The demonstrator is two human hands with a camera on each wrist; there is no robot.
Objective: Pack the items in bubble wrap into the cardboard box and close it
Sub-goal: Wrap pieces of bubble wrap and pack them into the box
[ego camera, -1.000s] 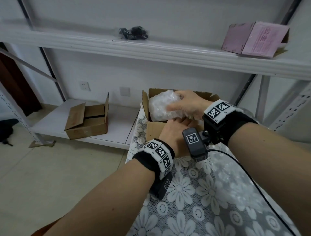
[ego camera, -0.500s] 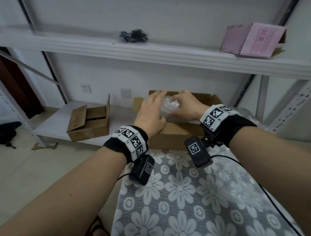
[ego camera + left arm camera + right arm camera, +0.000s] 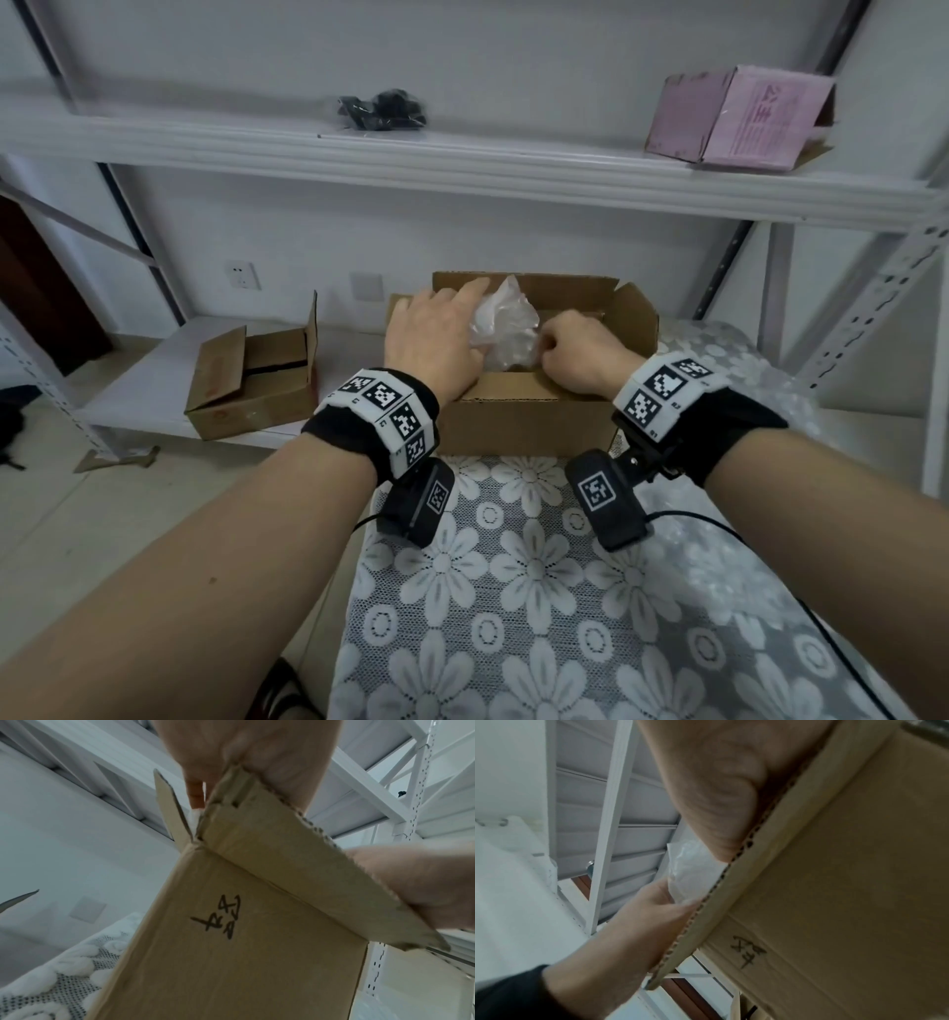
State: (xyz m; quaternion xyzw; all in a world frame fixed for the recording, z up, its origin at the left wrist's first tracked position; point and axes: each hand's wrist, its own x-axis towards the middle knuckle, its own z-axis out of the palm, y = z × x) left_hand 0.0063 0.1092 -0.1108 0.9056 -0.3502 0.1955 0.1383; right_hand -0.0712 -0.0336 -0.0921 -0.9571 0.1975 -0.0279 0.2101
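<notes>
Compared with half a second ago, the right hand (image 3: 583, 357) has curled into a fist against the right side of the clear bubble-wrapped bundle (image 3: 502, 329), where before it lay flatter over it; whether it pinches the wrap cannot be told. The left hand (image 3: 435, 342) stays spread, fingers straight, pressing the bundle's left and top. The bundle sits inside the open brown cardboard box (image 3: 518, 421) but still pokes above its rim. The box stands at the far end of the flower-patterned lace tablecloth (image 3: 513, 591). Its far flap is upright, its right flap leans outward, and the near flap is bent under both wrists. Just left of the box the cloth ends; beyond, on a low white shelf (image 3: 154, 380), lies a second open cardboard box (image 3: 257, 380), well apart.
</notes>
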